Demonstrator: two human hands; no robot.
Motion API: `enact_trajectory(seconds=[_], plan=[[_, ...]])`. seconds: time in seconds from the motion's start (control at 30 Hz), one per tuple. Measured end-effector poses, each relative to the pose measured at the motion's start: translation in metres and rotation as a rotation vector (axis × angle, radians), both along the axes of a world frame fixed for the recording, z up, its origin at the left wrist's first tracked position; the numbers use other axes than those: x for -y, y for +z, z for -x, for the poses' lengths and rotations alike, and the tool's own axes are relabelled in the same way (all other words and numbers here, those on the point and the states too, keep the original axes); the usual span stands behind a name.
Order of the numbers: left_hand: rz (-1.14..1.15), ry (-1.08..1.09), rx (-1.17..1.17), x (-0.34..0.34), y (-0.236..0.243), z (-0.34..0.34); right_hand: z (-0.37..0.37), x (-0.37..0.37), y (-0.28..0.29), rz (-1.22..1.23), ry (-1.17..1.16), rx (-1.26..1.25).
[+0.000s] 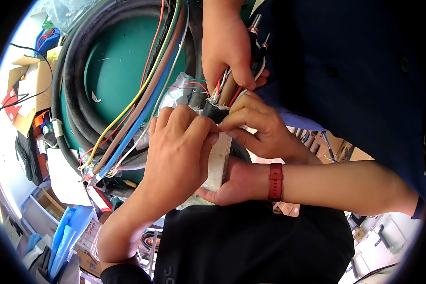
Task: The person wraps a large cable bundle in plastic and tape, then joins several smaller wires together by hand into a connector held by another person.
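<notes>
A thick black cable (215, 111) has its sheath cut back, with brown, red and white wires and frayed shielding showing at the end. My left hand (179, 137) is closed, its fingers curled down at the sheath. From the other side my right hand (256, 124) pinches thumb to forefinger at the same spot, and the fingertips of both hands nearly meet. Another person's hand (228, 52) reaches from above and grips the bared wires. That person's other hand (239, 182), below a red wristband, supports a pale, flat-faced block (217, 161) under my fingers.
A coiled black cable (72, 90) lies on a green surface (123, 52). Long yellow, brown, blue and white wires (144, 104) cross it. Cardboard boxes (35, 90) and blue plastic bags (71, 232) stand at the left. The other person's dark blue clothing (336, 85) fills the right.
</notes>
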State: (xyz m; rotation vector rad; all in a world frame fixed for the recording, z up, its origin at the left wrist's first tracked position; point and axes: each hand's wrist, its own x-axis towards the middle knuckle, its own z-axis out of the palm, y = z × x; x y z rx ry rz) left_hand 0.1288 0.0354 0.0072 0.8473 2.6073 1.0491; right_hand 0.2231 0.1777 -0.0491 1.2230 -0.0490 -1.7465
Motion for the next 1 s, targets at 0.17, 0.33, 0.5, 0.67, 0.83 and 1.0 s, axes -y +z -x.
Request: enact_trajectory(seconds=[0.17,0.33,0.5,0.67,0.83,1.0], plan=[[0.021,0.013,0.032,0.002,0.008,0.002,-0.014,0.009,-0.022,-0.261,0.636,-0.994],[0.007,-0.011,0.02,0.003,0.001,0.017,-0.001,0.003,-0.01,-0.094,0.575,-0.868],[0.033,-0.007,-0.035,0.001,-0.001,0.008,0.005,-0.001,-0.004,-0.022,0.513,-0.782],[0.14,0.026,-0.057,-0.007,-0.006,-0.004,0.001,0.003,-0.006,-0.041,0.428,-0.718],[0.073,0.056,-0.077,-0.011,-0.031,-0.018,-0.009,0.008,-0.024,-0.091,0.288,-0.668],[0.307,0.192,0.32,-0.016,-0.05,-0.033,-0.018,0.009,-0.04,-0.101,0.215,-0.605]])
